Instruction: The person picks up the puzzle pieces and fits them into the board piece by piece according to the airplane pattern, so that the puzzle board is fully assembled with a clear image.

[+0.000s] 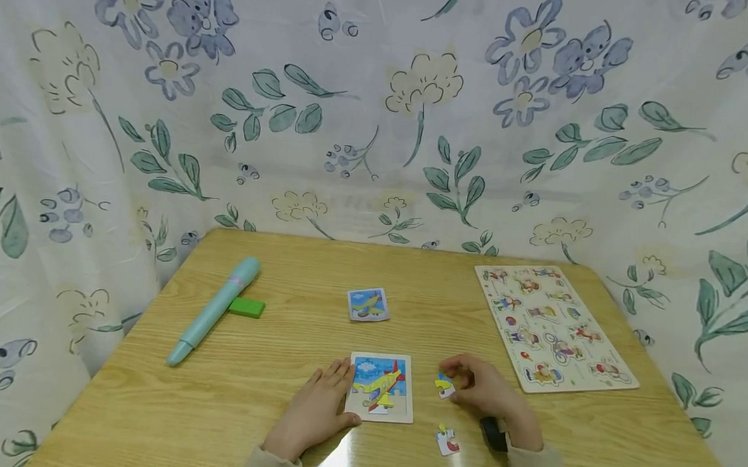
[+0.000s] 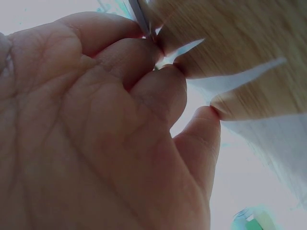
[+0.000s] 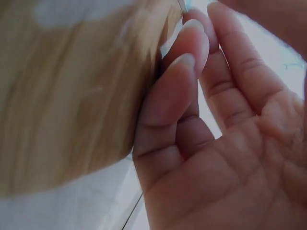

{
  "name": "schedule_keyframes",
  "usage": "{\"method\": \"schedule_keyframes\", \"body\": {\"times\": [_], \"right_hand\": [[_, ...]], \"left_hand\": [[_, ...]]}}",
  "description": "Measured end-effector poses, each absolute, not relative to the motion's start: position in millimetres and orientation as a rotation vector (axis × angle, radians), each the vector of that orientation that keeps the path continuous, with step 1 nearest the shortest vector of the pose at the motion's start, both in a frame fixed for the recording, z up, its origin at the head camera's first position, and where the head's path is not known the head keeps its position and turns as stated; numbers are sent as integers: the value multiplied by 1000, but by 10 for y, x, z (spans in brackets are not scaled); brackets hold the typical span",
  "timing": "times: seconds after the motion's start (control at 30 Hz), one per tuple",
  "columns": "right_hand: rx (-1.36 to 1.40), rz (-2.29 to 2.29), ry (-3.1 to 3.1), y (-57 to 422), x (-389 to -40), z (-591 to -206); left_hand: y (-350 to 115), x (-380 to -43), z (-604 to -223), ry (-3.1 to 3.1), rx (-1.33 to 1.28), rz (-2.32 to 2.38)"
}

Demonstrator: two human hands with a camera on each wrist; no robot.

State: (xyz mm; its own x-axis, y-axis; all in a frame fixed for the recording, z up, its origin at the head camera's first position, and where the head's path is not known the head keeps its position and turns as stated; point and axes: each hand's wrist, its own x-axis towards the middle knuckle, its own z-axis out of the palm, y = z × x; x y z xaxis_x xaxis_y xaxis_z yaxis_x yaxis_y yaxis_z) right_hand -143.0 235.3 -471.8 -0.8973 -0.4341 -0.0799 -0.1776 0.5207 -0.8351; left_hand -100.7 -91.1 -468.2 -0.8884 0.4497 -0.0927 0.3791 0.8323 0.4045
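Note:
A small framed jigsaw puzzle of a yellow airplane on blue sky lies flat at the table's front middle, with a white patch showing at its lower edge. Along its left side rests my left hand, fingers extended and the thumb near the lower left corner. To the right of the frame, my right hand pinches a jigsaw piece in blue, yellow and white between thumb and fingers. Another jigsaw piece, mostly white with red and yellow, lies below that hand. Both wrist views show mainly palm and fingers; the piece is not discernible there.
Behind the frame lies a small airplane picture card. A peg puzzle board with several figures is at the right. On the left, a long teal rod lies against a green block. Floral curtain surrounds the wooden table.

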Motion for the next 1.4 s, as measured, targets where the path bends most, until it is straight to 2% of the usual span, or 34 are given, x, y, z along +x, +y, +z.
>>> {"method": "schedule_keyframes", "body": {"times": [0.33,0.57,0.87,1.4], "right_hand": [[-488,-1171,2627,2257,-1403,-4694],[-332,-1126,2669,2160,-1397,-4674],[-514,-1304,2382,1921,-1521,-4602],[-614,-1182,2337,1556,-1498,-4628]], "left_hand": [[-907,-1029,-4681,2820,652,592],[-905,-1018,-4697,2823,640,570],[-908,-1009,-4684,2823,651,586],[-910,-1018,-4710,2815,631,571]]}}
